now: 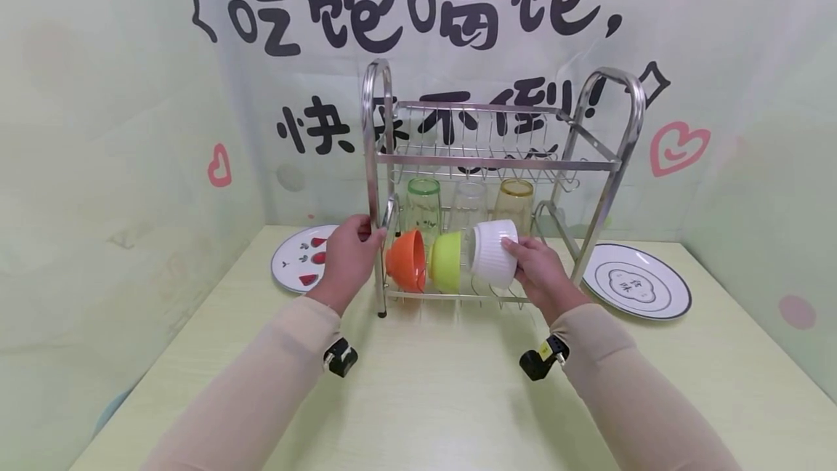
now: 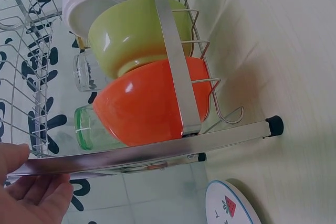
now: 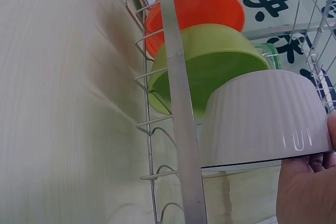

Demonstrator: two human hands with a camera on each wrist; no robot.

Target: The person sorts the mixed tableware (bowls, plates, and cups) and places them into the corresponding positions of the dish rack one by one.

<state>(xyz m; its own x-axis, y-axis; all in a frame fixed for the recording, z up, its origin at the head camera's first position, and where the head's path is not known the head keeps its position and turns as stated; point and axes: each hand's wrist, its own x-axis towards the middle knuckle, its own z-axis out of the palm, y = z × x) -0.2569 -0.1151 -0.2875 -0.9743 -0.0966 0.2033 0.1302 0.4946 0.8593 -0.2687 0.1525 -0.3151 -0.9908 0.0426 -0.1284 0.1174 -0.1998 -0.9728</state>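
Pale green tabletop [image 1: 445, 398], walls around it printed with large dark characters and pink hearts. Two-tier steel dish rack [image 1: 598, 166] stands mid-tabletop, upper tier bare wire.

Round plate with cloud print [image 1: 636, 280] lies flat on the tabletop right of the rack, near but apart. Plate with watermelon print [image 1: 296, 262] lies left of the rack, partly behind the left hand; also seen at the bottom of the left wrist view [image 2: 231, 205].

Lower tier front row, three bowls on edge, left to right: orange bowl [image 1: 407, 260], lime green bowl [image 1: 446, 262], white ribbed bowl [image 1: 493, 253]. Orange and green touch, nested close; white one sits right against the green. Right wrist view shows the same stack: white ribbed [image 3: 262, 116], green [image 3: 210, 66], orange [image 3: 199, 6].

Behind the bowls, three glasses in the rack: green glass [image 1: 423, 202], clear glass [image 1: 468, 203], amber glass [image 1: 513, 198].

Right hand [image 1: 543, 275]: grip closed around the white ribbed bowl, fingertips over its rim, thumb side hidden. Bowl is in the lower tier, right end of the bowl row, tipped on edge.

Left hand [image 1: 349, 256]: grip wrapped around the rack's front left post, fingers curled on the steel bar [image 2: 131, 156].

Both forearms in beige sleeves, black wrist cameras underneath.
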